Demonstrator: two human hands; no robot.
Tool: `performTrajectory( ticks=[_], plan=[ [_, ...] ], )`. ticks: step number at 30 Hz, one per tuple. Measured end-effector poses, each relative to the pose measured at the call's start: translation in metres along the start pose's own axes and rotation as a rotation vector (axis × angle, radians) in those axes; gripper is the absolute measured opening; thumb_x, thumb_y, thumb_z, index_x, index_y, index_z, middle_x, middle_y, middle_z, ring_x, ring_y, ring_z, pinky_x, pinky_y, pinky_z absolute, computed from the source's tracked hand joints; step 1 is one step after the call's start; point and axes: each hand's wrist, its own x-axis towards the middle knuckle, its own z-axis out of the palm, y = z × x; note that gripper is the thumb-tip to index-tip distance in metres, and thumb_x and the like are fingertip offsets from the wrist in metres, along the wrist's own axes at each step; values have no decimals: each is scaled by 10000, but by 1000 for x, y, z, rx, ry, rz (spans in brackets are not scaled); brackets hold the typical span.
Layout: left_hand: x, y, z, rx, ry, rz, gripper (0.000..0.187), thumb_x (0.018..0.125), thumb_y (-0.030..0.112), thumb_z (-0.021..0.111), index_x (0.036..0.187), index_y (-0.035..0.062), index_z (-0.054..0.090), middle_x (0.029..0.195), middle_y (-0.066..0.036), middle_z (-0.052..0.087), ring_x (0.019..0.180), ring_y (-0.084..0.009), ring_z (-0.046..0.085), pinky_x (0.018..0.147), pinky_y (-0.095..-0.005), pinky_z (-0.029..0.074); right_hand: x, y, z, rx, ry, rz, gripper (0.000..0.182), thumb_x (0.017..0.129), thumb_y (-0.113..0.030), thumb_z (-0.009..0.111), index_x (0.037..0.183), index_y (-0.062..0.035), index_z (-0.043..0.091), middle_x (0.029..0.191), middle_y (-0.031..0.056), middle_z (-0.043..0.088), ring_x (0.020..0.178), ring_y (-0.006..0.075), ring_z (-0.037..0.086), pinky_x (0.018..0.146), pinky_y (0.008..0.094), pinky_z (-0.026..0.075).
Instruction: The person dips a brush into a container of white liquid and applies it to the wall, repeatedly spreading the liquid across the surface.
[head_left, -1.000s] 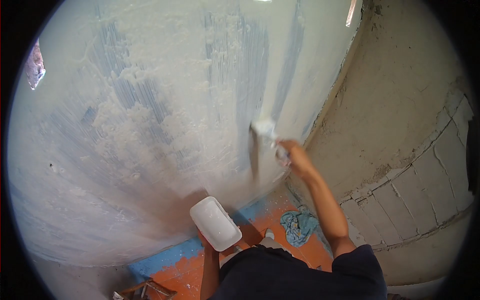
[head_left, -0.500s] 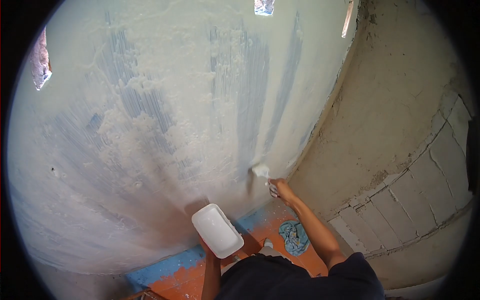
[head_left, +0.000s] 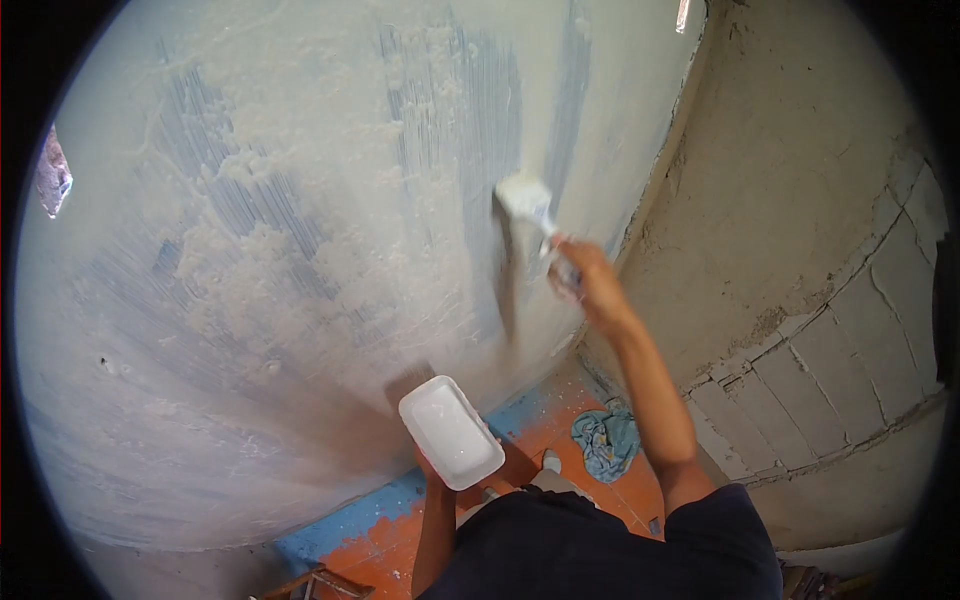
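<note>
My right hand (head_left: 582, 275) is closed around the handle of a paintbrush (head_left: 526, 197), whose pale, paint-loaded bristles are at the wall (head_left: 330, 250). White paint marks the fingers of that hand. The wall carries uneven white paint over a bluish-grey surface, with streaks showing through. Lower down, my left hand (head_left: 428, 468) holds a white rectangular paint tray (head_left: 452, 432) from beneath and from its left side; most of its fingers are hidden by the tray. A thin layer of white paint appears to lie inside the tray.
A crumpled blue-green cloth (head_left: 606, 440) lies on the orange and blue floor (head_left: 385, 545) near my feet. To the right stands a bare plastered wall (head_left: 770, 200) with cracked blocks (head_left: 830, 375). A wooden frame-like object (head_left: 320, 582) shows at bottom left.
My right hand has moved the paintbrush upward along the wall. The tray in my left hand sits slightly higher and further right in view, as the camera's view has shifted.
</note>
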Motion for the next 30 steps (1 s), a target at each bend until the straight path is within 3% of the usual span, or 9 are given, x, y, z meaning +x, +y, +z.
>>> performTrajectory(
  ticks=[5, 9, 13, 16, 19, 21, 24, 27, 30],
  plan=[
    [-9, 3, 12, -38, -11, 47, 935, 892, 703, 596, 1616, 181, 316, 1544, -214, 434, 1329, -470, 504, 1121, -784, 310, -29, 220, -35, 72, -40, 292, 279, 1074, -311, 543, 928, -82, 609, 606, -28, 466, 490, 91, 428, 477, 271, 330],
    [-15, 12, 10, -12, 2, 52, 920, 893, 692, 591, 1612, 181, 326, 1530, -210, 449, 1316, -463, 512, 1125, -779, 312, -29, 261, -55, -84, -38, 515, 271, 1075, -292, 532, 960, -69, 635, 597, -22, 474, 490, 104, 441, 485, 264, 318],
    [-20, 14, 10, -3, 56, 55, 948, 872, 708, 616, 1612, 192, 325, 1536, -199, 448, 1327, -460, 504, 1134, -771, 309, -10, 106, -38, -208, -42, 208, 309, 1054, -337, 583, 940, -59, 652, 640, -21, 531, 521, 79, 465, 486, 266, 330],
    [-21, 10, 8, 2, 68, 55, 970, 858, 711, 642, 1614, 199, 315, 1546, -191, 437, 1340, -454, 493, 1136, -767, 310, -11, 5, -22, -54, -38, -39, 314, 1055, -363, 580, 943, -78, 644, 652, -22, 529, 501, 63, 445, 465, 243, 311],
    [-15, 5, 15, 0, 61, 71, 973, 865, 726, 622, 1612, 184, 312, 1542, -203, 438, 1331, -465, 498, 1122, -769, 325, -4, -4, -19, 28, -90, -91, 316, 1057, -377, 578, 952, -84, 629, 653, -24, 524, 499, 60, 434, 467, 235, 308],
    [-11, 1, 27, -83, 76, 98, 950, 902, 758, 531, 1602, 150, 324, 1511, -237, 466, 1301, -495, 523, 1090, -779, 353, 0, 52, -19, 16, -44, 3, 307, 1062, -382, 567, 968, -93, 612, 638, -31, 496, 490, 65, 417, 457, 249, 304],
    [-8, 2, 27, -81, 29, 125, 936, 906, 744, 535, 1602, 154, 326, 1516, -221, 469, 1308, -487, 521, 1101, -774, 345, -13, 213, -39, 169, -22, 199, 282, 1073, -322, 557, 937, -82, 618, 652, -34, 506, 531, 72, 467, 480, 260, 346],
    [-11, 3, 31, -54, 52, 128, 930, 909, 738, 533, 1604, 156, 324, 1516, -221, 469, 1311, -477, 523, 1103, -773, 345, -41, 319, -56, 92, -5, 421, 280, 1064, -297, 563, 912, -67, 611, 645, -33, 483, 522, 86, 451, 477, 284, 335],
    [-16, 7, 28, 11, 44, 100, 1004, 842, 683, 706, 1616, 194, 296, 1558, -186, 416, 1339, -432, 499, 1132, -751, 338, -39, 349, -59, -33, 28, 499, 279, 1063, -269, 552, 892, -53, 600, 615, -35, 449, 511, 92, 434, 475, 290, 323]
  ],
)
